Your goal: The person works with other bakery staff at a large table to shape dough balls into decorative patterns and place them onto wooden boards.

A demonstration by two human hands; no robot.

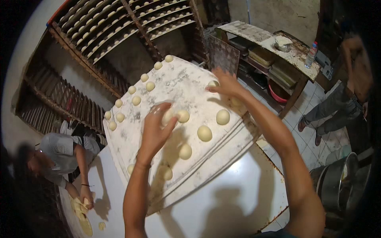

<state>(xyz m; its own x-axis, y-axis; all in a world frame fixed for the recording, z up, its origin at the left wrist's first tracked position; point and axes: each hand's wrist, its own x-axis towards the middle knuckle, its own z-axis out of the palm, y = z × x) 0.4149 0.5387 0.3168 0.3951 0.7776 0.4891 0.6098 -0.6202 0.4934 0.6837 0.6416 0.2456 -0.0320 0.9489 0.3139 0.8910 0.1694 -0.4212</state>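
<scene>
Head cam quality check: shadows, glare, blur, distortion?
Head view: hard overhead light throws arm shadows on the white table; mild sheen there, no blown glare; left hand slightly motion-blurred over a dough ball; right hand sharper; fisheye bends the wooden rack, corners black.

Dough balls [204, 133] on floured board [178, 81]; board on table [238, 198]; rack [119, 27] behind.

Far left: rack [119, 27] loaded with rows of dough balls. Far right: worn shelf unit [274, 51], metal bowl [283, 44] and plastic bottle [312, 54] on top. Near left: co-worker [63, 154] bent over white table [222, 198], dough pieces [81, 214] handled. Near right: steel pot [337, 182] on tiled floor [313, 119]. Second person [341, 103] stood far right.
</scene>
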